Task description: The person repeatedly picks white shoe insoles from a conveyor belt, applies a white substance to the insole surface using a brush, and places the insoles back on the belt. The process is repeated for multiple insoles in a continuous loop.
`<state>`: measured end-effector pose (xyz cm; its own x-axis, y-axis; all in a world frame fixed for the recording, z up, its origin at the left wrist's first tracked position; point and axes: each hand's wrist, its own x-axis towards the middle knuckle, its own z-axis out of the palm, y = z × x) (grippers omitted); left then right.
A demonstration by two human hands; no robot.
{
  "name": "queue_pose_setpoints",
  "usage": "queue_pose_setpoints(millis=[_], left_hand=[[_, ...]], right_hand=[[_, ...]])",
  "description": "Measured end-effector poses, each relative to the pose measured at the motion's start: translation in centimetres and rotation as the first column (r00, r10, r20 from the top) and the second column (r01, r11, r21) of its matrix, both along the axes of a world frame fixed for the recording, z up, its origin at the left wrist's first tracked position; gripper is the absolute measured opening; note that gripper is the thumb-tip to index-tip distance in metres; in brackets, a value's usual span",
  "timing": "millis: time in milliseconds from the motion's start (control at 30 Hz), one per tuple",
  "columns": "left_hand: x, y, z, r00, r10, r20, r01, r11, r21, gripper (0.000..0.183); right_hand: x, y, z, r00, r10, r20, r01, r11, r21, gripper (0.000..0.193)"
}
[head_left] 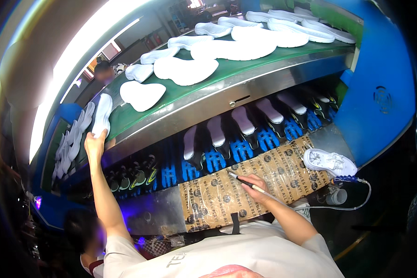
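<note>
At the left end of the green upper belt (180, 92), my left hand (95, 142) grips the lower end of a white shoe sole (103, 113), which stands upright. My right hand (255, 186) is closed around a slim brush-like tool (244, 181) with a dark grip. Its tip is over the brown printed covering of the ledge, and a pale tube (329, 207) runs off to the right near that hand. Beyond it, several dark shoe uppers with pale purple bottoms (243, 120) lie on blue holders (241, 150). A white shoe (330, 161) rests at the ledge's right end.
Pairs of white soles (236, 44) line the upper belt, and more soles (72, 139) stand on a rack at far left. A metal rail (217, 99) fronts the belt. At right are a blue machine housing (380, 83) and a cup (337, 197). Two people are at left.
</note>
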<state>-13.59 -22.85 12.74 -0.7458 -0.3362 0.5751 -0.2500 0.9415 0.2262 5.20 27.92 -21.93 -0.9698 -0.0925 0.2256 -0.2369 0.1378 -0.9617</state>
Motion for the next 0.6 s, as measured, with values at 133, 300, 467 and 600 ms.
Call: queue_pose_setpoints(millis=[133,300,467,600], left_hand=[[7.8,-0.7,-1.9,0.963,-0.101,-0.25,0.169,0.948,0.269,0.058],[13.0,3.2,-6.4,0.528,0.061,-0.847,0.849,-0.077,0.523,0.052],[17.1,16.6,-11.6,0.614,-0.138,-0.777,0.635,-0.498,0.59,0.082],[19.7,25.3,-19.1,0.809,-0.204,-0.551,0.236,-0.746,0.623,0.09]], right_hand=[[-0.4,0.1,-0.1,0.999,0.031,0.027,-0.03,0.999,-0.038,0.033],[0.1,1.8,2.4,0.998,-0.042,0.054,0.049,0.99,-0.134,0.029],[1.5,4.3,4.3,0.976,-0.186,0.114,0.211,0.934,-0.288,0.022],[3.0,5.9,6.4,0.959,-0.193,0.207,0.271,0.834,-0.482,0.024]])
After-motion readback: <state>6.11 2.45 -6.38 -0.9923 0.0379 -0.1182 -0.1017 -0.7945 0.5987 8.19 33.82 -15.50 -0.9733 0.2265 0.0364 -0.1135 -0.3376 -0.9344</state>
